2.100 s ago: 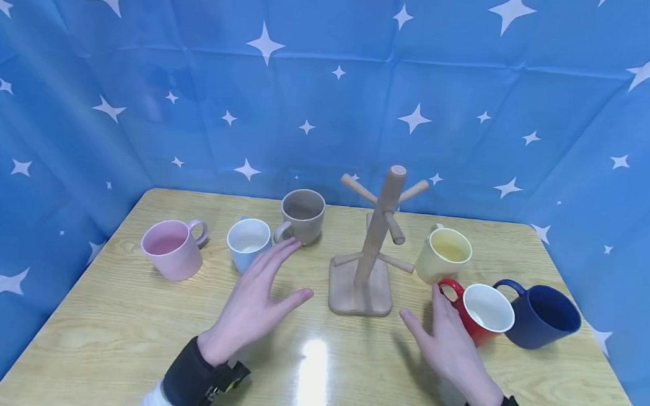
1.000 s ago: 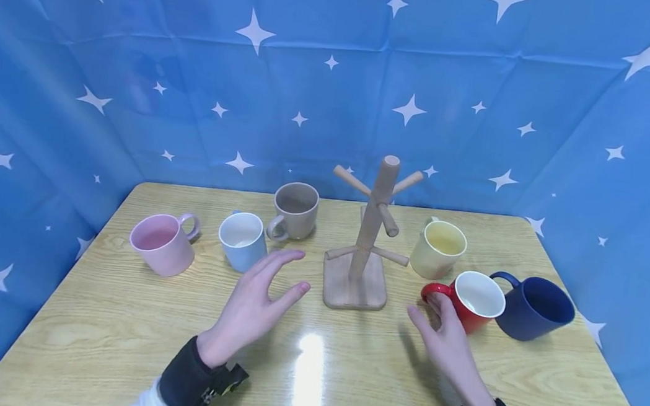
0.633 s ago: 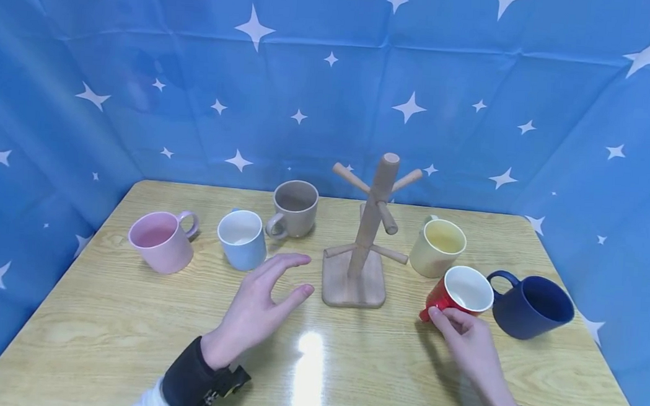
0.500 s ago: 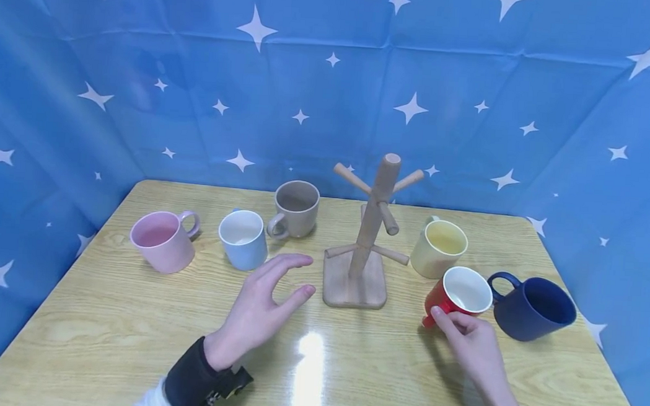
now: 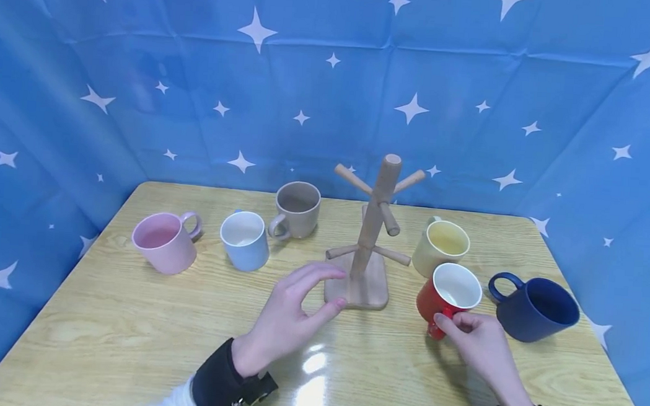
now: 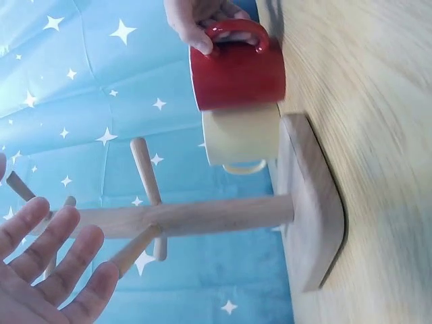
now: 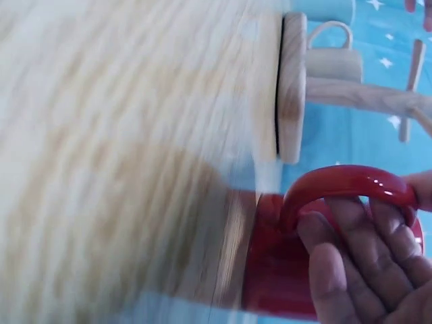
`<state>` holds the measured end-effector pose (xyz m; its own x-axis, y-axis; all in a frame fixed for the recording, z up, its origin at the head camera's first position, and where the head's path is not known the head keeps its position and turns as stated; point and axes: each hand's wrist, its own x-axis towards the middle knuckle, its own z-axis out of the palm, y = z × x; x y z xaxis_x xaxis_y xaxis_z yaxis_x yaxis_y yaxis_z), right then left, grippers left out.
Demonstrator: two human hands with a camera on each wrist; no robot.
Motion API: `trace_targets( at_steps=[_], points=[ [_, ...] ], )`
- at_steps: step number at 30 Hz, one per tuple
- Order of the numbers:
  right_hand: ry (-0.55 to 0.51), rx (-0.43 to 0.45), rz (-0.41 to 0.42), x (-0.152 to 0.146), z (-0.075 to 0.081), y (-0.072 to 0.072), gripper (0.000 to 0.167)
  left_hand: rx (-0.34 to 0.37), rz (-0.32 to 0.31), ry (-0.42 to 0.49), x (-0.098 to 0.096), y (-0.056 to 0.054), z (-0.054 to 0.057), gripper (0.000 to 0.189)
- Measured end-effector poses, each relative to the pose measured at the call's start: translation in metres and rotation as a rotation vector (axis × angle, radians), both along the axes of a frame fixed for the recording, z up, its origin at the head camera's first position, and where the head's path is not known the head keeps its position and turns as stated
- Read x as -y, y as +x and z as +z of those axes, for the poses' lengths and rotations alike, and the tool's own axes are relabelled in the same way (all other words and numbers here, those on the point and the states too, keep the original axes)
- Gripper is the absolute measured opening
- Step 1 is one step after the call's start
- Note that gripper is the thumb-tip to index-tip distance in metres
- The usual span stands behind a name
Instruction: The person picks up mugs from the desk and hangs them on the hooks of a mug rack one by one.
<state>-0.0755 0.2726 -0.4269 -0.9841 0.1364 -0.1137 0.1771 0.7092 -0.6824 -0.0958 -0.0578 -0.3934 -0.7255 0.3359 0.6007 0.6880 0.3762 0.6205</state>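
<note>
Plainly gripping, with right hand, one red, white-lined mug by its handle, right of one rack; with left hand spread wide; among five other mugs, with depths perhaps hidden.

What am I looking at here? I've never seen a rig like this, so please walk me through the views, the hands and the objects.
There is no machine: the left hand and right hand are a person's own bare hands. The wide picture comes from the person's head, looking forward and down; the two closer, sideways ones come from the left and right wrists.

On the wooden table stand a wooden mug rack and pink, light blue, grey-brown, pale yellow and dark blue mugs. The right hand grips a red mug by its handle. The left hand holds nothing.
</note>
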Motion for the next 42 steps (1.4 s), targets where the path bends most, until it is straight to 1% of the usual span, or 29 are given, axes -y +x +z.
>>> trace_targets(
  at_steps=[3, 6, 10, 14, 15, 21, 25, 28, 33, 37, 39, 42],
  points=[
    [0.036, 0.001, 0.026, 0.0, 0.001, 0.0, 0.03, 0.018, 0.0, -0.002, -0.002, 0.002, -0.002, 0.033],
    [0.054, -0.003, 0.041, -0.001, 0.001, 0.001, 0.028, 0.043, 0.0, -0.003, -0.002, 0.004, -0.002, 0.033],
    [0.068, -0.035, 0.061, -0.005, 0.001, -0.001, 0.026, 0.04, 0.009, -0.002, -0.001, 0.005, -0.002, 0.033],
    [0.058, -0.067, 0.056, -0.006, -0.001, -0.003, 0.028, 0.044, 0.011, 0.015, 0.001, 0.004, -0.001, 0.031],
    [0.052, -0.072, 0.05, -0.006, -0.001, -0.004, 0.029, 0.053, 0.011, 0.021, 0.001, 0.004, -0.001, 0.032],
    [0.032, -0.072, 0.013, -0.007, -0.002, -0.004, 0.034, 0.033, 0.018, 0.032, 0.002, 0.004, -0.002, 0.03],
    [0.04, -0.108, 0.035, -0.012, -0.002, -0.003, 0.033, 0.029, 0.016, 0.045, 0.003, 0.004, -0.001, 0.03],
    [0.045, -0.156, 0.045, -0.017, 0.0, -0.002, 0.03, 0.048, 0.013, 0.057, 0.003, 0.004, 0.0, 0.029],
    [0.0, -0.215, 0.035, -0.02, 0.003, -0.006, 0.027, 0.096, 0.007, 0.062, 0.004, 0.005, 0.005, 0.028],
    [-0.067, -0.251, 0.027, -0.024, 0.01, -0.007, 0.028, 0.171, -0.029, 0.074, 0.006, 0.004, 0.011, 0.028],
    [-0.107, -0.274, 0.009, -0.027, 0.015, -0.007, 0.03, 0.209, -0.052, 0.085, 0.006, 0.003, 0.014, 0.027],
    [-0.171, -0.3, -0.05, -0.028, 0.023, -0.009, 0.034, 0.244, -0.073, 0.098, 0.006, 0.002, 0.018, 0.026]
  ],
)
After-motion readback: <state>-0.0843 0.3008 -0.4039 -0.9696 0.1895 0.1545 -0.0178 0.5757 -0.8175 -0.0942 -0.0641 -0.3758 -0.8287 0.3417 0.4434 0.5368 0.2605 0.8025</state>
